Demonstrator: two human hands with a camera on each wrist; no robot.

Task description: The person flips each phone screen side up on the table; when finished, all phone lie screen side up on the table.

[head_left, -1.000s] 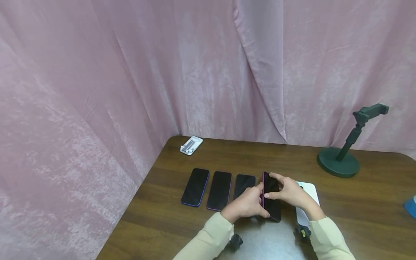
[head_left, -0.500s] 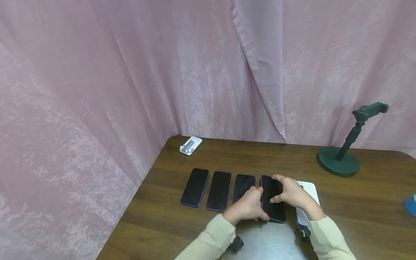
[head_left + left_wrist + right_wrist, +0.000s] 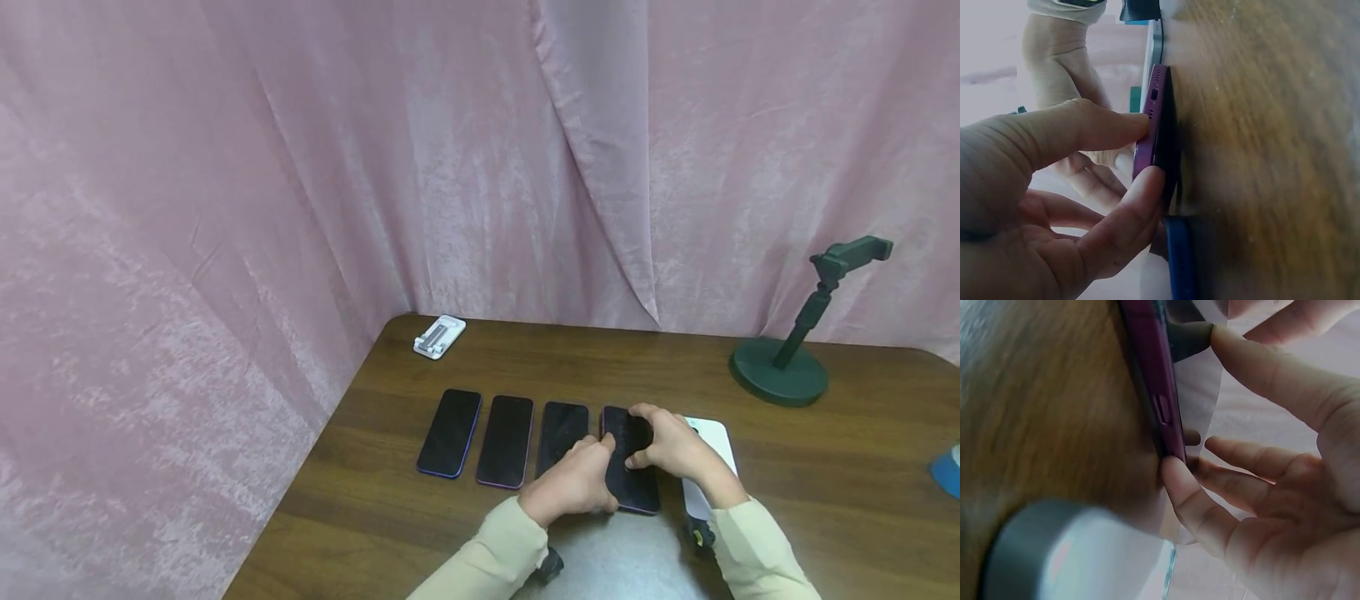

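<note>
A purple-edged smartphone [image 3: 630, 483] lies screen up on the table between both hands. My left hand [image 3: 573, 483] holds its lower left part. In the left wrist view the thumb is on the phone's bottom edge [image 3: 1155, 94], beside the port, and a finger is at the corner. My right hand [image 3: 675, 446] reaches over the right side. In the right wrist view its thumb meets the screen and a fingertip touches the purple side [image 3: 1160, 400] near the corner. Left of it lies another dark smartphone [image 3: 562, 429], partly hidden by my left hand.
Further left lie a purple-edged phone [image 3: 506, 442] and a blue-edged phone [image 3: 450, 433]. A white phone [image 3: 716, 437] is partly under my right wrist. A white folding stand [image 3: 439, 337] and a green phone stand [image 3: 780, 371] are at the back. Something blue [image 3: 947, 471] stands at the right edge.
The purple-edged phone, tilted up on its side a second ago, has come down flat with its screen up. Since half a second ago the hands have shifted only slightly.
</note>
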